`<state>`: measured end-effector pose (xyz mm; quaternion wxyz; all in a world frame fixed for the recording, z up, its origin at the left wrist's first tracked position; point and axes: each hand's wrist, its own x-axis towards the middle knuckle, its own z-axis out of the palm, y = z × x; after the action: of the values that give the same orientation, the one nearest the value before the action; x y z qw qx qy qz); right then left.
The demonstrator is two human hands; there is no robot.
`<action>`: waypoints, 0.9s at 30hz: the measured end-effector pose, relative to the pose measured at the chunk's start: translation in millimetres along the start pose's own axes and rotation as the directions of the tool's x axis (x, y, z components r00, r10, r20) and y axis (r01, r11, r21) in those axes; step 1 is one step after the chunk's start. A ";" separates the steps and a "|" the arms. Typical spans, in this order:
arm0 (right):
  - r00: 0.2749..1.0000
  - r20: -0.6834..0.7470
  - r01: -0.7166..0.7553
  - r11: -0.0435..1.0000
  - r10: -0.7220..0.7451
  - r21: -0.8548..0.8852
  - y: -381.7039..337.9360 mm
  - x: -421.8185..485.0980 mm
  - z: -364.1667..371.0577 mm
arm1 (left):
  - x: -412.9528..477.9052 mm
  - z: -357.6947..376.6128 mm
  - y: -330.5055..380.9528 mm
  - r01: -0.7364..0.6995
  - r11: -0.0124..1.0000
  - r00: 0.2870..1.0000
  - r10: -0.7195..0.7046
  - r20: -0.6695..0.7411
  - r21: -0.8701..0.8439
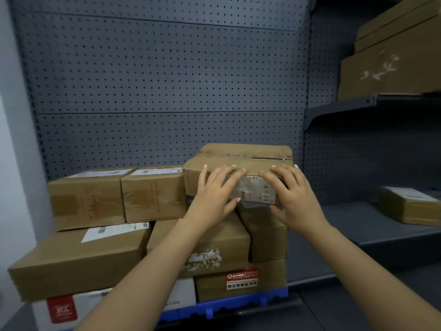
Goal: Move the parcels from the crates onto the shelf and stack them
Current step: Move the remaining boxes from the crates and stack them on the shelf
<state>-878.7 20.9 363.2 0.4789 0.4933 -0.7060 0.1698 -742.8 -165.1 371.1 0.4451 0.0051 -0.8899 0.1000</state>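
Dark grey metal shelf with a grey perforated pegboard back panel and a pale wall along the left side. A stack of brown cardboard parcels takes up the left part of the shelf. It sits on a blue ribbed plastic base at the front edge. The topmost brown taped cardboard parcel is at the stack's right end, close to the back panel, resting on the parcels beneath. Left hand and right hand both lie flat on its near face. Fingers are spread and fairly straight, tips at the top edge, thumbs at the lower edge either side of a pale printed label. In the bay to the right, a small brown box with a white label sits on the lower shelf, and large brown cartons on the upper dark bracket shelf.
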 end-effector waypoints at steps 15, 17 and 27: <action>0.967 0.256 -0.029 0.997 0.010 0.067 28.0 -1.1 49.3 | -6.7 55.5 -23.5 0.054 0.998 0.992 -0.049 0.117 -0.041; 0.961 0.275 -0.029 0.997 0.007 0.076 31.6 0.5 55.8 | -7.1 60.3 -29.9 0.068 0.997 0.990 -0.063 0.125 -0.036; 0.913 0.400 -0.175 0.961 0.076 0.216 37.7 10.1 78.1 | -7.1 68.7 -47.5 0.078 0.997 0.986 -0.074 0.149 -0.018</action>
<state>-951.4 -22.9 342.7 0.2527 0.5260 -0.7904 0.1861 -788.2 -224.8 333.6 0.3813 0.0414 -0.9207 0.0719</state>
